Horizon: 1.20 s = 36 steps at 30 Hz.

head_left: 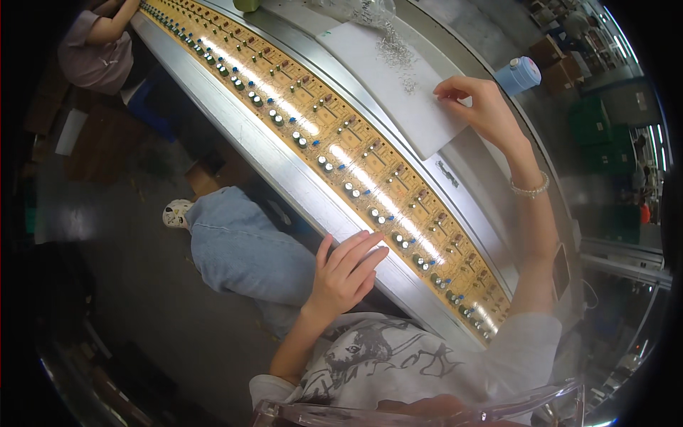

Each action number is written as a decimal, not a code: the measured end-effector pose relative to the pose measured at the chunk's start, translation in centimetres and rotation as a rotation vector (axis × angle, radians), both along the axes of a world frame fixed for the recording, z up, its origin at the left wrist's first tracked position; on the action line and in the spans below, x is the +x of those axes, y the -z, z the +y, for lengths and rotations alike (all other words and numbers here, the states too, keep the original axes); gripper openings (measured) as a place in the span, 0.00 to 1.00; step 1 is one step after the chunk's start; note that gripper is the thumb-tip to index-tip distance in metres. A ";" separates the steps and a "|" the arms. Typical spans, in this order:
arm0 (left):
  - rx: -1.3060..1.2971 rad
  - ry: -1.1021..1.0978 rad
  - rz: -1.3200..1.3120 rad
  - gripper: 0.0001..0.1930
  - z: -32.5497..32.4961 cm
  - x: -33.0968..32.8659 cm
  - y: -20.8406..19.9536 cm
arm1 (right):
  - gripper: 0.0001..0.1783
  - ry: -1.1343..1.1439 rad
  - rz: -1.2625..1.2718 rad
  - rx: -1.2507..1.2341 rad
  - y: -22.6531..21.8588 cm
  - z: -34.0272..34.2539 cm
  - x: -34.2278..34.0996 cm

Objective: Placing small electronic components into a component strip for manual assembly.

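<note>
A long row of tan circuit boards (382,151) runs diagonally along a metal-edged line, fitted with white-topped cylinders and small blue and dark components. My left hand (346,274) lies with fingers spread on the metal rail (313,192), its fingertips at the near edge of the boards. Beyond the boards, my right hand (484,107) hovers at the right side of a white board (427,132), thumb and index finger drawn together. Whatever is between them is too small to make out. Loose small metal parts (398,57) lie scattered on the white board, left of that hand.
A clear plastic bag (359,10) sits at the far end of the white board. A light blue bottle (521,75) stands behind my right hand. Small dark pieces (447,173) lie on the metal surface. Another person (96,53) works at the upper left.
</note>
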<state>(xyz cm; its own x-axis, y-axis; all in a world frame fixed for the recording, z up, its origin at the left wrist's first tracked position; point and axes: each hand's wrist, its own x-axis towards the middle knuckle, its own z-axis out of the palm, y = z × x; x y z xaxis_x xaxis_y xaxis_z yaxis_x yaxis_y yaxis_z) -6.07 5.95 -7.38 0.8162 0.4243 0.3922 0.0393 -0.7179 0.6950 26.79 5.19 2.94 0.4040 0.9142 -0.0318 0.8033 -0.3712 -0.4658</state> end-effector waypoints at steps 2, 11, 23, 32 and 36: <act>0.011 0.000 0.009 0.21 0.0 0.0 -0.1 | 0.04 -0.004 0.002 0.053 0.2 -0.2 0.4; 0.012 -0.006 0.009 0.21 0.0 0.1 0.1 | 0.04 -0.074 -0.020 0.010 0.6 0.3 -0.1; -0.018 0.003 0.002 0.19 0.0 0.1 0.4 | 0.02 -0.023 0.059 -0.086 0.8 0.7 0.2; 0.017 -0.002 0.007 0.21 0.2 0.2 0.5 | 0.02 -0.095 0.076 -0.321 -0.3 1.9 1.5; 0.001 -0.007 0.006 0.19 0.1 0.3 0.6 | 0.03 -0.148 0.099 -0.145 0.4 1.3 1.6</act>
<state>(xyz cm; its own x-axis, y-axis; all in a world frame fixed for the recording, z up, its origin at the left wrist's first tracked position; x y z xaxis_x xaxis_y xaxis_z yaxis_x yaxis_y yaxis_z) -5.79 6.08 -7.95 0.8155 0.4294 0.3881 0.0480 -0.7184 0.6940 28.42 6.47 2.53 0.2538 0.9463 -0.2003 0.8072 -0.3213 -0.4951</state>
